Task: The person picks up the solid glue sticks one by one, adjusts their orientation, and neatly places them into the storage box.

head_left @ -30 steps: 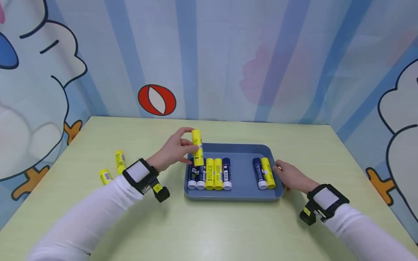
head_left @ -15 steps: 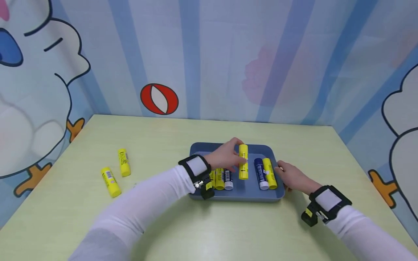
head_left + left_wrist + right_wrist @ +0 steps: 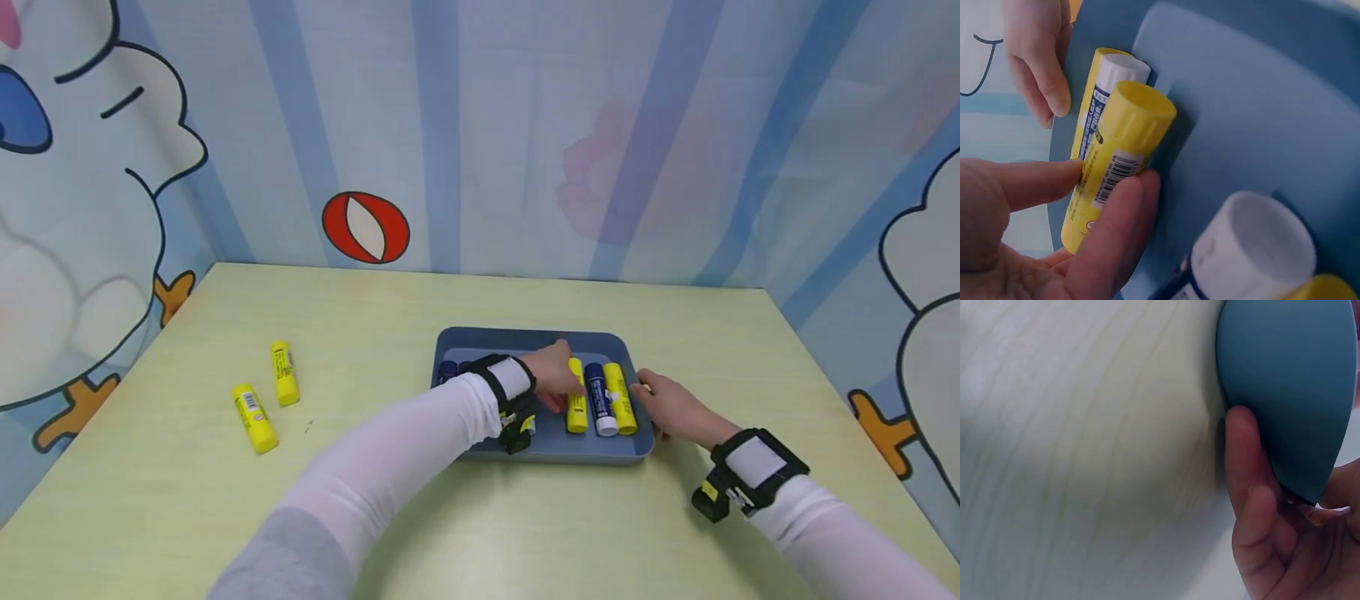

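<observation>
My left hand point(image 3: 553, 375) pinches a yellow glue stick point(image 3: 1124, 134) between thumb and fingers, inside the grey-blue tray point(image 3: 551, 446). This stick stands beside a dark blue glue stick with a white cap point(image 3: 601, 404), and another yellow glue stick point(image 3: 621, 404) lies right of that, near the tray's right wall. At the tray's right edge, my right hand point(image 3: 677, 408) grips the wall, fingers on the outside, as the right wrist view shows. My left wrist and hand mostly hide the glue sticks in the tray's left part; one dark blue end point(image 3: 447, 369) shows.
Two loose yellow glue sticks, a farther one point(image 3: 285, 372) and a nearer one point(image 3: 255, 419), lie on the pale table point(image 3: 525, 533) to the left of the tray. Behind the table hangs a striped blue backdrop point(image 3: 510, 150) with cartoon figures.
My left hand has carried the yellow glue stick rightward from above the tray's left end and lowered it beside the dark blue stick. The right hand stays at the tray's edge.
</observation>
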